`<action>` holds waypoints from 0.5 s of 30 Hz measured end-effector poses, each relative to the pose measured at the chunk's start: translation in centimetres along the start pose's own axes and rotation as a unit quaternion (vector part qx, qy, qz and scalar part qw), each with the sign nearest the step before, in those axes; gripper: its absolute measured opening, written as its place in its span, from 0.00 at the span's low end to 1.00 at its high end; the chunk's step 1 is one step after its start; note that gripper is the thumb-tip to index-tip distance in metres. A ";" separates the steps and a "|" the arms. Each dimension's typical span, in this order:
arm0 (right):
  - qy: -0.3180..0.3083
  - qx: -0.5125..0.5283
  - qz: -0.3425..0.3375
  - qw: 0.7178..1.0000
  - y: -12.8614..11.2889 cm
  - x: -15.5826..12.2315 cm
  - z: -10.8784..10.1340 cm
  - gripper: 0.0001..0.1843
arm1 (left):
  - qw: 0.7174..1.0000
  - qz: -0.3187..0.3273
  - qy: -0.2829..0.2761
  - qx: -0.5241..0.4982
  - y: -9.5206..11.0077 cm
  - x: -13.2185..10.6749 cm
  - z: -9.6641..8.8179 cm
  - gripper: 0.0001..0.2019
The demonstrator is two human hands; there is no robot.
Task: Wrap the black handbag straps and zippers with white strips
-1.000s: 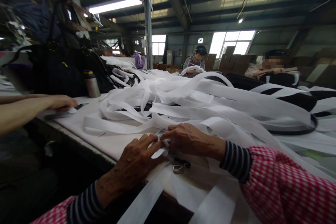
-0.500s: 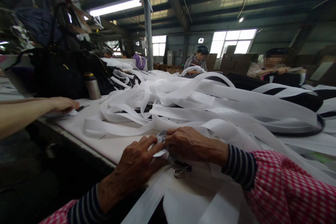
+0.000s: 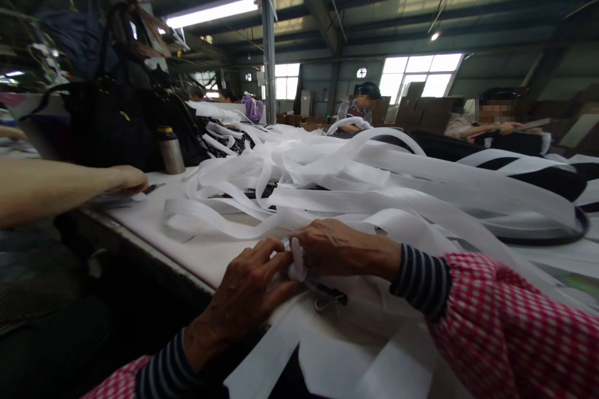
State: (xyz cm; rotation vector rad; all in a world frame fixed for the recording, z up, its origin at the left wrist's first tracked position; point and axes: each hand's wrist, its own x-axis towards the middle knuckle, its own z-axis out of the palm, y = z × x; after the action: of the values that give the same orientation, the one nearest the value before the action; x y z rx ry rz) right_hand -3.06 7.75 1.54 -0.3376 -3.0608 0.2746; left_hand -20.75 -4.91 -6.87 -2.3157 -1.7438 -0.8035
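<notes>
Both of my hands meet at the near edge of a white table point(image 3: 196, 254). My left hand point(image 3: 253, 283) is closed, with thumb and fingers pinching a gathered bit of white strip point(image 3: 297, 260). From the other side my right hand point(image 3: 327, 247) grips the same bunched strip, its fingers curled and fingertips partly hidden. A flat white strip point(image 3: 262, 349) runs down from under my hands over the table edge. Just below my right hand lies a small black clip with a metal wire loop point(image 3: 333, 299).
A large heap of white strips point(image 3: 327, 168) covers the table ahead. At left are a co-worker's hand point(image 3: 128, 179), a metal bottle point(image 3: 170, 151) and a black bag point(image 3: 112, 124). Black material point(image 3: 552, 182) lies at right. Two people point(image 3: 359, 103) work across the table.
The gathered piece of white strip between my hands has come up and now shows upright between the fingers. My hands stay close together. The view has shifted slightly.
</notes>
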 end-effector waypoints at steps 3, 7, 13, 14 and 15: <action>-0.019 -0.006 0.018 1.000 -0.2 0.3 -0.1 0.08 | 0.997 0.005 0.046 -0.069 -0.1 -0.4 -0.1 0.10; -0.064 -0.041 0.033 0.997 -0.8 1.4 -0.1 0.02 | 0.982 0.001 0.129 -0.137 0.3 -0.7 -1.0 0.13; -0.053 -0.042 0.021 0.998 -0.5 1.4 0.4 0.08 | 0.988 0.065 0.114 -0.081 1.3 0.3 -1.5 0.10; -0.047 -0.028 0.016 0.998 -0.2 1.1 0.5 0.08 | 0.990 0.061 0.105 -0.072 1.3 0.3 -1.2 0.10; -0.043 -0.016 0.008 0.999 0.1 0.7 0.7 0.07 | 0.992 0.058 0.094 -0.062 1.2 0.3 -0.9 0.12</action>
State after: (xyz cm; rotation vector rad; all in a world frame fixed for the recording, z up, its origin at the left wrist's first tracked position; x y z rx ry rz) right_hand -3.78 7.90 0.84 -0.3615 -3.1515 0.2466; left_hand -19.90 -5.40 -5.74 -2.3064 -1.5065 -1.0952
